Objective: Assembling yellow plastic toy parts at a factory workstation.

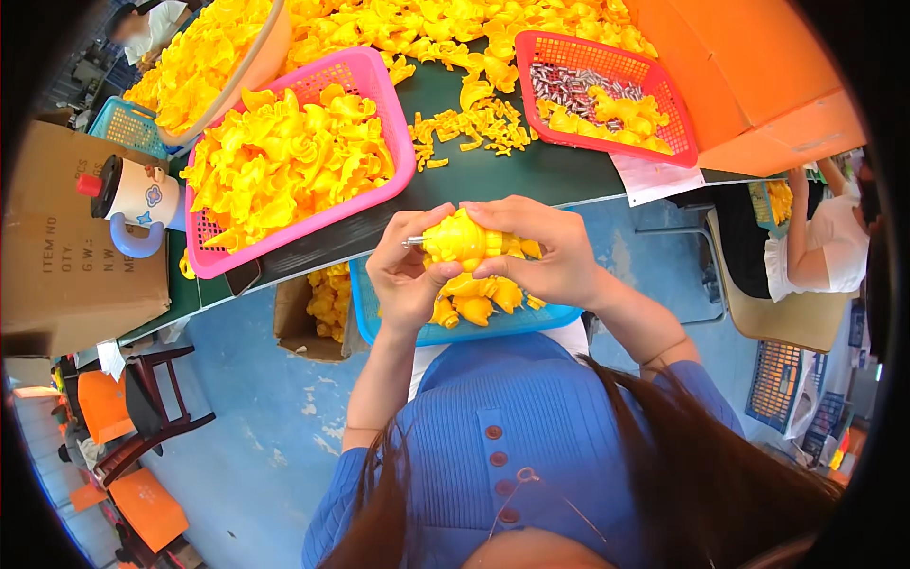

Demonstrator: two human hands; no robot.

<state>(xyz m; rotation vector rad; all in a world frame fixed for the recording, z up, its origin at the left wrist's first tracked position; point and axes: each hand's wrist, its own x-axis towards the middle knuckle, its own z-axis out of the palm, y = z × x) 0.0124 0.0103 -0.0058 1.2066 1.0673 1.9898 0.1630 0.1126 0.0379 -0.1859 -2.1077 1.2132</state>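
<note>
Between both hands, just past the table's near edge, is a rounded yellow plastic toy part (457, 239). A thin metal pin (413, 242) sticks out of its left side. My left hand (403, 275) closes on that side with thumb and fingers. From the other side, my right hand (550, 251) grips the same part, fingertips on top and thumb below. Beneath the hands, a blue tray (365, 308) rests on my lap. Several similar yellow toy parts (474, 308) lie in it, partly hidden by my hands.
On the green table (445, 90), a pink basket (403, 142) holds yellow shells; a red basket (607, 142) holds small metal pieces and yellow parts. Loose yellow pieces (474, 128) lie between. A cup (142, 194) stands left, an orange box (749, 76) right. Another person (825, 242) sits at right.
</note>
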